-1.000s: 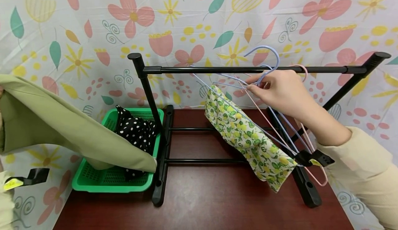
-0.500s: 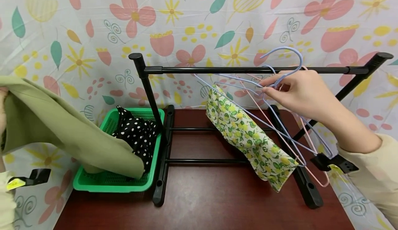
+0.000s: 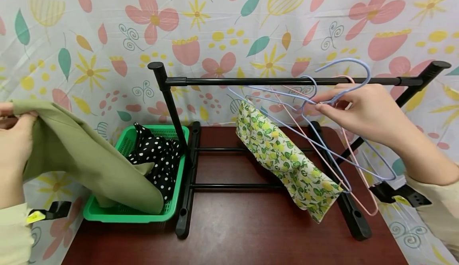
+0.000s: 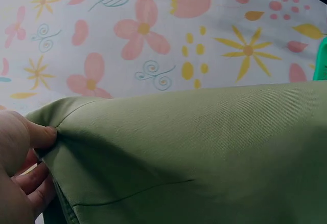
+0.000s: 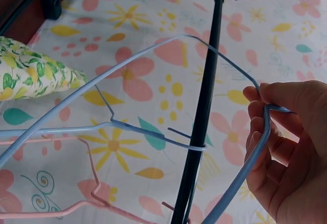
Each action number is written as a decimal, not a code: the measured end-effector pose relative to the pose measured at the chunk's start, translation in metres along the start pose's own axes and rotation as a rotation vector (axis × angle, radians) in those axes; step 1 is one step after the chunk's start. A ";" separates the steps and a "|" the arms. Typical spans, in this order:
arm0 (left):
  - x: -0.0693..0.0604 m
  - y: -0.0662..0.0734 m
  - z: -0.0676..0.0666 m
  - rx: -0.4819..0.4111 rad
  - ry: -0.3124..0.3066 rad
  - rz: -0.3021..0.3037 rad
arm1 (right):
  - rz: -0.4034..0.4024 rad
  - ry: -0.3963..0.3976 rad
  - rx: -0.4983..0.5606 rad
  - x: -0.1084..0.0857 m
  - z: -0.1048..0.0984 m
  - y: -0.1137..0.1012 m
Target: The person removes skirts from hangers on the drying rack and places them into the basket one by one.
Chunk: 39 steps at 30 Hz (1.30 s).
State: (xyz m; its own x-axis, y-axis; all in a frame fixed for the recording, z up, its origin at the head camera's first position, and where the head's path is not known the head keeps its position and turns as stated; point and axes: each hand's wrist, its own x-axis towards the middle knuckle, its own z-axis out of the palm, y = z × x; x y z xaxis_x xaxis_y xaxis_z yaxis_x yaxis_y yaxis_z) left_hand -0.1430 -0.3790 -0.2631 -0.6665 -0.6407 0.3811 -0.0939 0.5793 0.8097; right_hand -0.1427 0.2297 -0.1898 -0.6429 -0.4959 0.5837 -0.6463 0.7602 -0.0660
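My left hand [image 3: 14,137] pinches the upper end of an olive-green garment [image 3: 89,153] at the left. Its lower end lies in a green basket [image 3: 129,218]. In the left wrist view the thumb presses on the cloth's corner, beside a stitched seam. My right hand [image 3: 373,111] pinches a blue hanger [image 3: 368,73] just below its hook, in front of the rack's rail [image 3: 236,81]. That hanger carries no cloth. Behind it, a second blue hanger [image 3: 315,86] hooks over the rail with a lemon-print cloth [image 3: 283,153] on it. A pink hanger [image 5: 92,168] hangs alongside.
The black rack [image 3: 195,153] stands on a dark red-brown table [image 3: 236,233]. A black polka-dot cloth [image 3: 155,147] lies in the basket, just left of the rack's leg. A flower-print curtain [image 3: 215,18] covers the back.
My right hand has drawn the blue hanger rightward along the rail. My left hand has come into view from the left edge, and the garment's lower end has sunk into the basket.
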 end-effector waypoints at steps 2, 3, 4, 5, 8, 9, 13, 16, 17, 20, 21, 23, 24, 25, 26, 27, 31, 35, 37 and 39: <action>-0.007 0.001 0.002 -0.021 -0.010 -0.006 | -0.005 0.005 -0.010 -0.002 -0.001 0.000; -0.010 0.003 0.003 -0.026 -0.017 -0.011 | -0.008 0.007 -0.015 -0.003 -0.001 0.001; -0.013 0.004 0.004 -0.034 -0.022 -0.016 | -0.012 0.007 -0.020 -0.004 -0.001 0.001; -0.016 0.005 0.005 -0.027 -0.027 -0.015 | -0.017 0.007 -0.028 -0.005 -0.002 0.002; -0.022 0.003 0.007 0.021 -0.038 0.018 | -0.033 0.015 -0.010 -0.008 -0.002 0.004; -0.024 0.002 0.009 0.046 -0.036 0.039 | -0.040 0.019 -0.002 -0.009 -0.002 0.005; -0.031 -0.002 0.013 0.168 -0.007 0.169 | -0.044 0.022 -0.011 -0.013 -0.007 0.008; -0.037 -0.004 0.017 0.220 0.023 0.245 | -0.019 0.019 -0.038 -0.016 -0.009 0.009; -0.038 -0.005 0.018 0.225 0.026 0.262 | -0.018 0.023 -0.037 -0.017 -0.010 0.009; -0.042 -0.007 0.022 0.221 0.027 0.294 | -0.070 0.043 0.002 -0.019 -0.012 0.010; -0.043 -0.007 0.023 0.217 0.026 0.304 | -0.092 0.047 0.012 -0.019 -0.013 0.011; -0.044 -0.008 0.025 0.208 0.018 0.307 | -0.129 0.053 0.048 -0.020 -0.015 0.012; -0.045 -0.008 0.027 0.208 0.016 0.309 | -0.142 0.054 0.063 -0.021 -0.015 0.012; -0.046 -0.009 0.028 0.207 0.011 0.310 | -0.144 0.054 0.075 -0.023 -0.016 0.013; -0.046 -0.009 0.029 0.204 0.005 0.308 | -0.138 0.052 0.081 -0.024 -0.016 0.013; -0.047 -0.010 0.031 0.206 0.000 0.314 | -0.133 0.048 0.092 -0.026 -0.017 0.013; -0.049 -0.010 0.036 0.180 -0.018 0.363 | -0.106 0.037 0.106 -0.033 -0.020 0.015; -0.052 -0.008 0.043 0.109 -0.019 0.448 | -0.056 0.007 0.085 -0.040 -0.023 0.016; -0.053 -0.006 0.046 0.081 -0.025 0.481 | -0.034 0.006 0.074 -0.043 -0.025 0.017; -0.056 -0.005 0.050 0.076 -0.038 0.506 | -0.017 0.027 0.082 -0.046 -0.026 0.018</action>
State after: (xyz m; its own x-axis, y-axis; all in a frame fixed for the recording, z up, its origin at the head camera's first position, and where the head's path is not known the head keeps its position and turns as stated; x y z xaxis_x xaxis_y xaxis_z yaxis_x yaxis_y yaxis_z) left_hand -0.1423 -0.3214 -0.3108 -0.6689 -0.2520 0.6993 0.1951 0.8483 0.4923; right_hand -0.1143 0.2767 -0.1970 -0.6210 -0.4961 0.6068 -0.6891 0.7144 -0.1212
